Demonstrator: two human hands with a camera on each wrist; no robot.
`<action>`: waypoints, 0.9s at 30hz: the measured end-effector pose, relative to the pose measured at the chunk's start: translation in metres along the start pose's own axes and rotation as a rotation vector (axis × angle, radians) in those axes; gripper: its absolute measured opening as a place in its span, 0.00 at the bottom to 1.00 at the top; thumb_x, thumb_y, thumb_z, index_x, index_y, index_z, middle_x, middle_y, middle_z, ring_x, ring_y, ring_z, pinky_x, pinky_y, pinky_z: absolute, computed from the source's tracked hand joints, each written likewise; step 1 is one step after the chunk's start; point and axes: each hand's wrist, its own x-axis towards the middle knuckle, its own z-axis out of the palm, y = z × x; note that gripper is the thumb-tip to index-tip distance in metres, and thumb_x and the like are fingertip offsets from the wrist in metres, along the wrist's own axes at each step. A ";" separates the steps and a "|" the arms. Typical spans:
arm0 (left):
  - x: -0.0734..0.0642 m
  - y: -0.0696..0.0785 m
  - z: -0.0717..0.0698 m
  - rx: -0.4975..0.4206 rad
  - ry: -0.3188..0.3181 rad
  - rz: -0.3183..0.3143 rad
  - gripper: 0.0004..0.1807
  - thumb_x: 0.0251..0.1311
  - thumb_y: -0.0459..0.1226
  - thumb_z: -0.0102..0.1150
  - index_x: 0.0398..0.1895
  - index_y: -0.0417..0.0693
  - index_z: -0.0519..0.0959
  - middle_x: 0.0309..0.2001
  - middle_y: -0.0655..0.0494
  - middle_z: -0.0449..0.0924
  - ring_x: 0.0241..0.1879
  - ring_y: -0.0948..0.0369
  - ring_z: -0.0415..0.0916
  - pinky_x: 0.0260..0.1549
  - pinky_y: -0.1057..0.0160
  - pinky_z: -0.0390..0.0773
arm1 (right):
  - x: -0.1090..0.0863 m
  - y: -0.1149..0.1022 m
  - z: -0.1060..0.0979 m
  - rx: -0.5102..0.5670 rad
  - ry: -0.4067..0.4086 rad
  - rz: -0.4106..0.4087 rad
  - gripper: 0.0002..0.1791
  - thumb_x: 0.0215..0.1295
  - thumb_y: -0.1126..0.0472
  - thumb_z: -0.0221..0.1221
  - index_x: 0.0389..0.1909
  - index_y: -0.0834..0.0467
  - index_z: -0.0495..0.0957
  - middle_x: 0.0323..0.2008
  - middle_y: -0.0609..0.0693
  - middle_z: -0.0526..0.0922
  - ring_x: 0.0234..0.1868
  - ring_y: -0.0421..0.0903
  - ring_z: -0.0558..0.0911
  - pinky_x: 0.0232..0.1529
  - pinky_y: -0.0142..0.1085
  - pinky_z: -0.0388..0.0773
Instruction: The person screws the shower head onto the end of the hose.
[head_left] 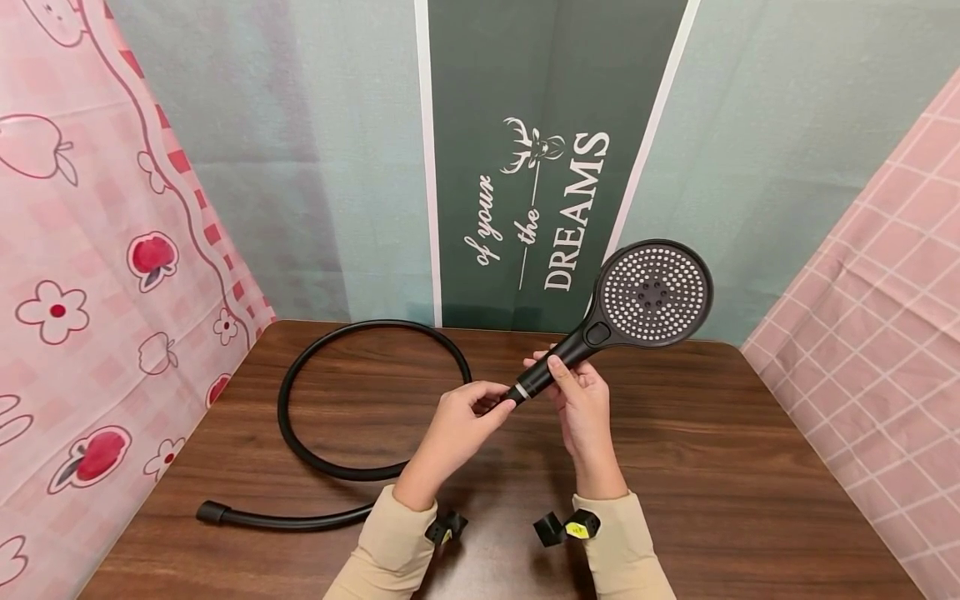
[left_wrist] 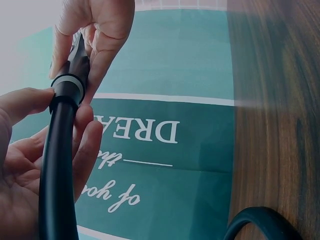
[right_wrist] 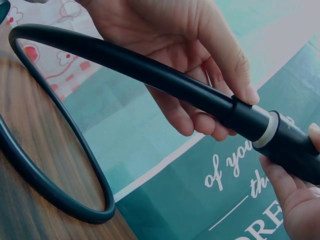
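As cloths (head_left: 341,208) hang behind, hose (head_left: 360,474) crosses wooden table (head_left: 712,467).

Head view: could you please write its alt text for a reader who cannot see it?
A person's right hand holds a black shower head by its handle, while the left hand holds a black hose at the handle's base. The hose loops over a wooden table.

I see a brown wooden table (head_left: 712,467) across the lower frame — behind it, upper centre, a green cloth (head_left: 480,75) lettered DREAMS — apple-print cloth (head_left: 90,208) at left, pink gridded cloth (head_left: 877,350) at right.
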 end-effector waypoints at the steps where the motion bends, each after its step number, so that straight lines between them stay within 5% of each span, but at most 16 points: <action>1: 0.000 0.000 0.000 -0.001 0.001 0.001 0.12 0.65 0.40 0.63 0.48 0.46 0.84 0.39 0.52 0.85 0.38 0.61 0.81 0.39 0.67 0.80 | 0.000 0.000 0.000 -0.002 -0.001 0.000 0.06 0.73 0.63 0.56 0.47 0.59 0.75 0.38 0.46 0.89 0.43 0.41 0.89 0.49 0.34 0.83; 27: 0.001 -0.003 0.001 0.002 -0.019 -0.005 0.14 0.68 0.42 0.60 0.50 0.46 0.84 0.42 0.53 0.86 0.39 0.61 0.81 0.37 0.67 0.79 | 0.001 0.001 0.000 0.023 -0.005 -0.005 0.07 0.72 0.64 0.56 0.47 0.59 0.75 0.38 0.49 0.89 0.42 0.43 0.89 0.50 0.35 0.83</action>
